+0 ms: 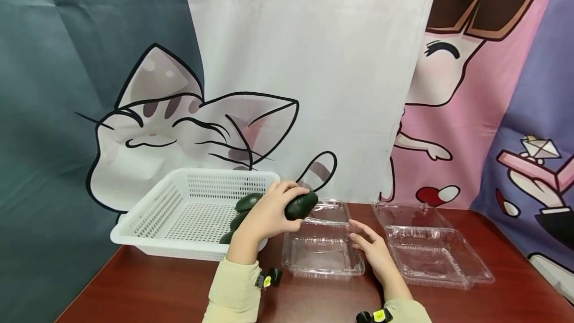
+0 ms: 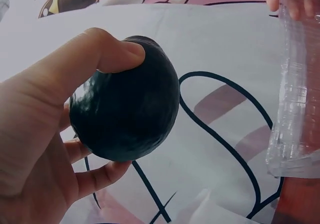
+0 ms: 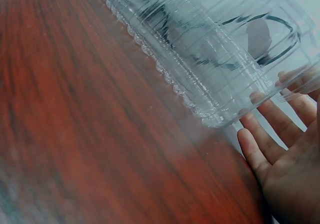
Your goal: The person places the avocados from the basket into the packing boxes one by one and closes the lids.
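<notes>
My left hand (image 1: 269, 211) grips a dark green avocado (image 1: 301, 206) in the air, over the back left of a clear plastic clamshell box (image 1: 314, 269). In the left wrist view the thumb lies across the top of the avocado (image 2: 127, 101), with fingers curled beneath it. My right hand (image 1: 375, 255) is beside the box's right wall, its fingers spread and nearly straight. The right wrist view has those fingertips (image 3: 255, 98) at the box's edge; whether they press on it I cannot tell. The box stands with its lid folded back.
A white perforated basket (image 1: 179, 247) stands at the left, with several avocados (image 1: 248, 202) along its right side, partly hidden by my left arm. To the right sits a second open clear box (image 1: 441, 279). A printed cartoon curtain (image 1: 341, 88) hangs behind the reddish-brown table (image 1: 148, 283).
</notes>
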The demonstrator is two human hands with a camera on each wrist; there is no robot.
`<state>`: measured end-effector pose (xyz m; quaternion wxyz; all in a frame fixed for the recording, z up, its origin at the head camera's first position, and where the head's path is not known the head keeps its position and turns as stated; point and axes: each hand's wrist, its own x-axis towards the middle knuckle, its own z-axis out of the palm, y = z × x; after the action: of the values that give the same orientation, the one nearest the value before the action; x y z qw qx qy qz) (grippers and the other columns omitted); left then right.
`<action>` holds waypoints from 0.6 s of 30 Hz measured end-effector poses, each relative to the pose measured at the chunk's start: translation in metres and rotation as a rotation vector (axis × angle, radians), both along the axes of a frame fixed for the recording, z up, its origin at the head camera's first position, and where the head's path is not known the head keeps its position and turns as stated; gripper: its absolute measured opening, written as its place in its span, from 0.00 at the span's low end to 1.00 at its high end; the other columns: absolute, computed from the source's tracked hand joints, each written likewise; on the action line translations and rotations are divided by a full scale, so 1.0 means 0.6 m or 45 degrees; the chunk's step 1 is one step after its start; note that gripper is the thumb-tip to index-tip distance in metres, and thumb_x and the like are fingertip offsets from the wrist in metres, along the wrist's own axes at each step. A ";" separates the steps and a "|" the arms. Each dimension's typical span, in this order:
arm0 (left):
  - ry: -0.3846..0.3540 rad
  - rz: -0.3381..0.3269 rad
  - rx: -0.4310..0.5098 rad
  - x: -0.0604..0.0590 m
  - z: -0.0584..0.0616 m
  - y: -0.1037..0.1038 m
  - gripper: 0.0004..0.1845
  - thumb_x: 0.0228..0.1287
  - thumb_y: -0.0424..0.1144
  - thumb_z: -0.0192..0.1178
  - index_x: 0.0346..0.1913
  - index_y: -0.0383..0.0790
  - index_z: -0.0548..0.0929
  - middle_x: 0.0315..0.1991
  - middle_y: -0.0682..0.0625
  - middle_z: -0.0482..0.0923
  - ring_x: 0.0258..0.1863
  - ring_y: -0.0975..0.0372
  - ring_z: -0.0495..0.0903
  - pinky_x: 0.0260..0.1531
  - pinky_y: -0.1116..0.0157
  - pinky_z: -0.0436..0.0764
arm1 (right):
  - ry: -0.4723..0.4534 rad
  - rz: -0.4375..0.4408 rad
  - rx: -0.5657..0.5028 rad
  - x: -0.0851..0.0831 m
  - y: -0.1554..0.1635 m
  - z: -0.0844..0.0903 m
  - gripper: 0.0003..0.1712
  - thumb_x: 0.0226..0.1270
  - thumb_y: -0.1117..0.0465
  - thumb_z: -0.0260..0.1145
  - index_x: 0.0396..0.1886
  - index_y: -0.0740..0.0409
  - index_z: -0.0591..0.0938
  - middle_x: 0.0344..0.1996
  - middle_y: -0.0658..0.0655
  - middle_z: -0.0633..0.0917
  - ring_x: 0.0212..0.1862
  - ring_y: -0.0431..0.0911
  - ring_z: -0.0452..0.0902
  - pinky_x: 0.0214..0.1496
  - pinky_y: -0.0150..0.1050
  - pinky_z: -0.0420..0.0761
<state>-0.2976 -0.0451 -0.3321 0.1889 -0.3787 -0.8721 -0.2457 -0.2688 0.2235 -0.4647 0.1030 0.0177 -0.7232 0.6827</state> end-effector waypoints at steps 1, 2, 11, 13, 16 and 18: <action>0.005 0.000 -0.004 0.001 -0.003 0.000 0.32 0.39 0.43 0.67 0.56 0.54 0.76 0.54 0.56 0.70 0.49 0.61 0.65 0.44 0.62 0.73 | -0.003 0.000 -0.004 0.000 0.000 0.000 0.24 0.66 0.67 0.57 0.61 0.67 0.70 0.54 0.69 0.75 0.44 0.38 0.76 0.42 0.33 0.77; 0.005 0.002 -0.012 0.001 -0.005 0.000 0.32 0.39 0.43 0.67 0.56 0.55 0.76 0.54 0.56 0.70 0.50 0.61 0.65 0.44 0.63 0.73 | -0.003 0.000 -0.005 0.001 0.000 0.000 0.24 0.66 0.67 0.57 0.61 0.67 0.70 0.54 0.69 0.75 0.45 0.38 0.76 0.42 0.33 0.77; 0.022 -0.026 -0.074 0.003 -0.015 0.007 0.33 0.39 0.42 0.67 0.56 0.54 0.76 0.52 0.56 0.69 0.48 0.60 0.66 0.45 0.62 0.72 | 0.008 -0.007 -0.014 0.004 -0.002 -0.003 0.24 0.65 0.67 0.58 0.61 0.68 0.70 0.53 0.68 0.75 0.44 0.38 0.77 0.41 0.33 0.77; 0.021 -0.027 -0.083 0.004 -0.017 0.009 0.33 0.39 0.42 0.67 0.56 0.53 0.76 0.51 0.56 0.69 0.48 0.59 0.66 0.45 0.62 0.71 | 0.006 -0.010 -0.013 0.003 -0.003 -0.003 0.23 0.65 0.68 0.58 0.60 0.68 0.71 0.53 0.68 0.76 0.44 0.39 0.77 0.41 0.33 0.77; 0.016 -0.019 -0.095 0.005 -0.019 0.012 0.33 0.39 0.42 0.68 0.56 0.53 0.76 0.51 0.56 0.69 0.47 0.60 0.66 0.44 0.61 0.72 | 0.006 -0.010 -0.009 0.001 -0.004 -0.002 0.23 0.65 0.67 0.58 0.60 0.68 0.71 0.52 0.68 0.76 0.45 0.40 0.77 0.41 0.33 0.77; 0.016 -0.013 -0.108 0.005 -0.020 0.016 0.33 0.39 0.43 0.68 0.56 0.53 0.75 0.51 0.55 0.69 0.47 0.59 0.66 0.43 0.61 0.72 | 0.004 -0.009 -0.014 0.001 -0.003 -0.001 0.23 0.65 0.68 0.58 0.60 0.68 0.70 0.53 0.68 0.75 0.45 0.40 0.77 0.41 0.33 0.77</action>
<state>-0.2945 -0.0353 -0.3441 0.1767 -0.3924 -0.8785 -0.2073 -0.2684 0.2218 -0.4652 0.1067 0.0154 -0.7194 0.6862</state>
